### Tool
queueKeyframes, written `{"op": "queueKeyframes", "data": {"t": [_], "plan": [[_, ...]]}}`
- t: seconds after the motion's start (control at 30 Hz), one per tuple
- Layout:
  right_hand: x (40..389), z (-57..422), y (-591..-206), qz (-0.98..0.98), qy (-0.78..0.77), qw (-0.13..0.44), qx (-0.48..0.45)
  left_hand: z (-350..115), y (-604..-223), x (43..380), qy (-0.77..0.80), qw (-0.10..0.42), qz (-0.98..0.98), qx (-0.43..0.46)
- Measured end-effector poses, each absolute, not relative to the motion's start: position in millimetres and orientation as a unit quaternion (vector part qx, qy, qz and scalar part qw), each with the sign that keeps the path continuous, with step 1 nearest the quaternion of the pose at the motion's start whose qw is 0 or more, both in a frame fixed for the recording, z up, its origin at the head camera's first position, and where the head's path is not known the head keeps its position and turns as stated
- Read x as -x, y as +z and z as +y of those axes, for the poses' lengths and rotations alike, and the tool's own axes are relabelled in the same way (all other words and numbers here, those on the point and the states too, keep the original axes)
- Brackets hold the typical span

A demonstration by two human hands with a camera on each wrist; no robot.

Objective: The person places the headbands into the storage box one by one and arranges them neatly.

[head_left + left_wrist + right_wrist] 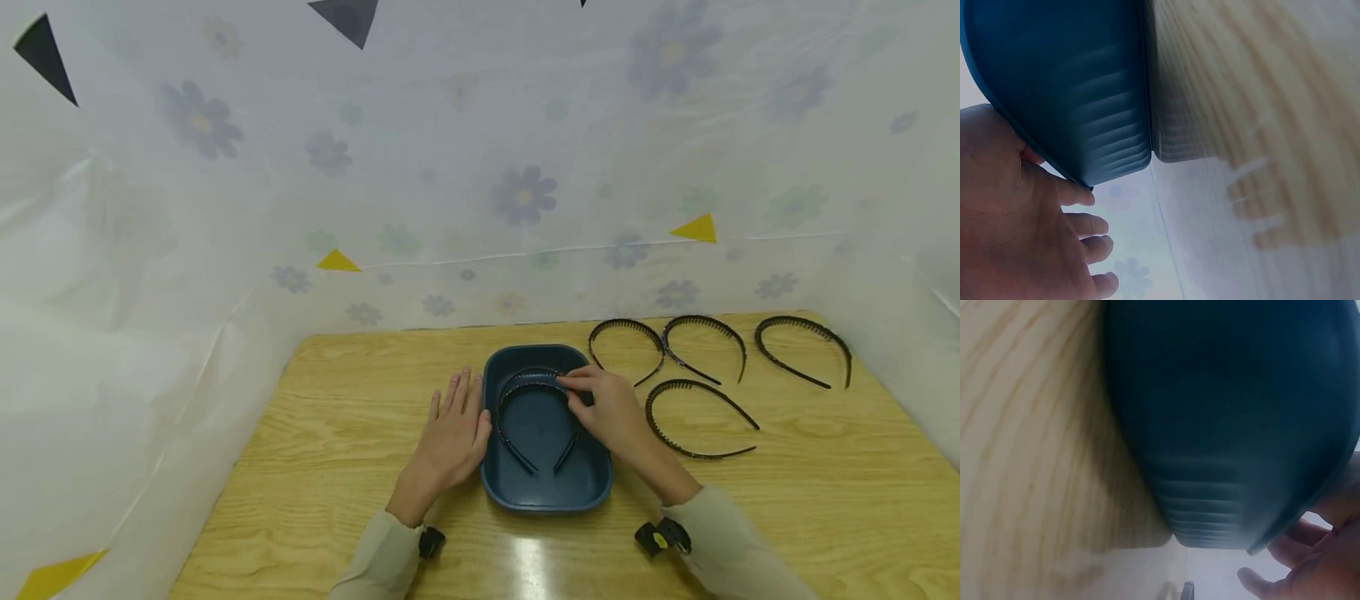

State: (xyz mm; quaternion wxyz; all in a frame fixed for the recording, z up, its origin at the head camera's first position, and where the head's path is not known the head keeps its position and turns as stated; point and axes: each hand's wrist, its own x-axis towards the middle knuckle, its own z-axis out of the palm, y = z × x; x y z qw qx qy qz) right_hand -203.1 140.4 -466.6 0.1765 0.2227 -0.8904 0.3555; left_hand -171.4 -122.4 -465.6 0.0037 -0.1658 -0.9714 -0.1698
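A dark blue plastic basin [546, 492] stands on the table in front of me. Inside it lies a black toothed headband [502, 425], its two ends toward me, and a second arc shows close along its top. My right hand [611, 412] reaches over the basin's right rim and pinches the top of a headband between thumb and fingers. My left hand [453, 433] lies along the left rim with straight fingers. In the left wrist view, the fingers [1075, 192] touch the basin's outer edge. The right wrist view shows mostly the basin's side wall [1229, 425]; the headbands are hidden there.
Right of the basin, several more black headbands lie on the wooden table [337, 417]: one near the rim [626, 322], one beside it [705, 318], one at far right [802, 321] and one nearer me [705, 456]. A flowered white sheet [450, 167] hangs behind.
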Motion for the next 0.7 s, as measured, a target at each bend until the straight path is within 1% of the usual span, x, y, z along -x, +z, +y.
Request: {"op": "queueKeyframes", "data": {"t": [0.23,0.7], "plan": [[205.1,134.3,-461.9,-0.914,0.298,0.167,-0.219,-121.9,-464.7,170.5,-0.168,0.003,-0.972,0.165],[207.3,127.7,-467.8,-0.915,0.253,0.199,-0.245,-121.6,-461.7,168.9,-0.162,-0.006,-0.973,0.164]]}}
